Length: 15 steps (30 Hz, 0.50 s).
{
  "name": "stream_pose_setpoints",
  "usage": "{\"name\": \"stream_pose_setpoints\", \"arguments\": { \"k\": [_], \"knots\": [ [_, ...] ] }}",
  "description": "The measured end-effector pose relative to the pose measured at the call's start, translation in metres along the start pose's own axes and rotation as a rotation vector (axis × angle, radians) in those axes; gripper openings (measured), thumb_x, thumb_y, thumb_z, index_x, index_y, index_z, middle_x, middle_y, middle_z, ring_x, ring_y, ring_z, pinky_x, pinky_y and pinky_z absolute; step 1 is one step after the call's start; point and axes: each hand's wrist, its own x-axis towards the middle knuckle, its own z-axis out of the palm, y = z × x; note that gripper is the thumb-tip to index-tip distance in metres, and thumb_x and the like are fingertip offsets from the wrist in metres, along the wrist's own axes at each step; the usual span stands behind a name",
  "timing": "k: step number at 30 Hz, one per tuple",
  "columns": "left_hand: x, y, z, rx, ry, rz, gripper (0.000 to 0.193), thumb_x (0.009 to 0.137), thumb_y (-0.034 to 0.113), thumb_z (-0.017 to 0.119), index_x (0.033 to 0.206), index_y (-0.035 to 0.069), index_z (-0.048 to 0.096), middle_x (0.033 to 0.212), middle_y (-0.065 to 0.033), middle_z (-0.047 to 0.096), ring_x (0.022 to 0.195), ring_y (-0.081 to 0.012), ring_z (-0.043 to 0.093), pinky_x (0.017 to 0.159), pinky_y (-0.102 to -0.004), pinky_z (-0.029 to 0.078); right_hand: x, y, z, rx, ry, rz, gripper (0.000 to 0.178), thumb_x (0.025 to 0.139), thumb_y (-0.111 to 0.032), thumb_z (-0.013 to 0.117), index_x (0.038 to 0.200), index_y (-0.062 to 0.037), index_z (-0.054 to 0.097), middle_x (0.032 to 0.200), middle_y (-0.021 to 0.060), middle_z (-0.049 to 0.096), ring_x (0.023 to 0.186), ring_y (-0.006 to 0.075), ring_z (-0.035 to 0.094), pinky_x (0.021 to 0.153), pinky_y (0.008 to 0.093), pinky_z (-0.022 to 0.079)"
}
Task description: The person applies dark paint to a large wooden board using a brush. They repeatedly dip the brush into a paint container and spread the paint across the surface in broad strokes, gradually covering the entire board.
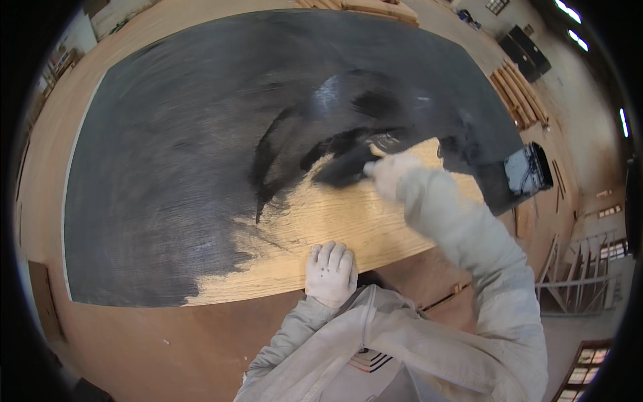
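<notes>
A large wooden panel [295, 248] spreads out in front of me, mostly covered with black paint, with pale yellow grain bare toward me. My right hand [392, 173], in a whitish glove, is closed on a black paint applicator [343, 171], blurred by motion. It is pressed on the panel where the black meets the bare wood; brush or rag, I cannot tell. My left hand [331, 273], in a spotted pale glove, lies on the near edge with its fingers laid forward, holding nothing. Wet black streaks curve around the applicator.
A paint-smeared square bucket [528, 170] stands at the panel's right end. Beyond it lie brown rolls [520, 94] and black boxes [524, 53]. A metal frame [579, 278] stands to the right. More brown stacked pieces [375, 8] lie past the far edge.
</notes>
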Motion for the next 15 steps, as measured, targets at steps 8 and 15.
{"name": "stream_pose_setpoints", "arguments": {
  "k": [8, 15],
  "knots": [
    [0.0, -0.001, 0.002, 0.02, 0.018, 0.0, 0.032, 0.082, 0.015, 0.078, 0.113, 0.009, 0.072, 0.12, -0.0084, 0.071, 0.118, -0.0323, 0.067, 0.104, -0.0537, 0.051, 0.012, -0.003, -0.016, -0.047, -0.041, -0.109, 0.04, 0.1, -0.015, 0.059, 0.136, -0.0069, 0.075, 0.131, 0.0151, 0.079, 0.12, 0.0312, 0.077, 0.101, 0.0446, 0.061],
    [0.0, 0.003, 0.009, 0.03, 0.008, -0.026, 0.032, 0.081, 0.014, 0.077, 0.112, 0.009, 0.071, 0.121, -0.0088, 0.07, 0.119, -0.0327, 0.066, 0.105, -0.0537, 0.051, 0.001, -0.049, -0.025, -0.189, -0.082, -0.219, 0.04, 0.105, -0.017, 0.053, 0.142, -0.0113, 0.07, 0.137, 0.0175, 0.075, 0.13, 0.0365, 0.071, 0.11, 0.0472, 0.057]
  ]
}}
